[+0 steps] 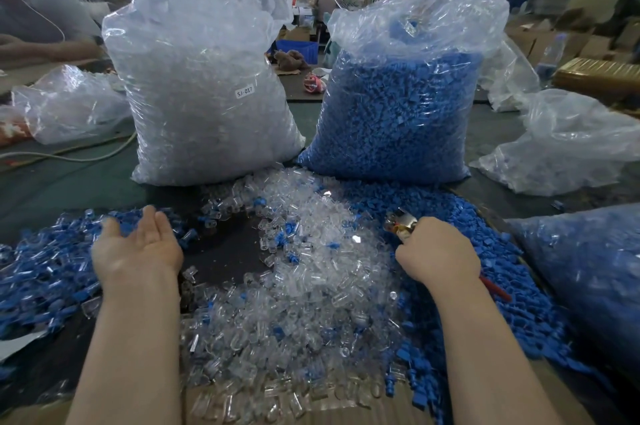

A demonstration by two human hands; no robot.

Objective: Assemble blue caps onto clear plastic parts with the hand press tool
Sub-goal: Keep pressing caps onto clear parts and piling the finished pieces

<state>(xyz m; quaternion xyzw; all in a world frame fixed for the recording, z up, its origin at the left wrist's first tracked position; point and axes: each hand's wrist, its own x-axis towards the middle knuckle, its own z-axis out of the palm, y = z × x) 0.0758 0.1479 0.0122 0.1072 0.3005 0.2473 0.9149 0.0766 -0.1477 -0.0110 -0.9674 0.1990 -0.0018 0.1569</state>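
A heap of clear plastic parts (311, 272) covers the middle of the table. Loose blue caps (485, 251) lie in a heap on the right. Assembled pieces with blue caps (45, 272) are piled on the left. My left hand (138, 248) hovers palm up with straight fingers over that left pile and holds nothing. My right hand (436, 251) grips the hand press tool (401, 222). Its metal jaws stick out above my fist and a red handle shows below my wrist. I cannot tell whether a part sits in the jaws.
A tall clear bag of clear parts (204, 95) and a bag of blue caps (401, 106) stand upright behind the heaps. More bags lie at the left (69, 106) and right (571, 144), and another blue-filled bag (595, 268) at the right edge. A cable (69, 154) runs along the left.
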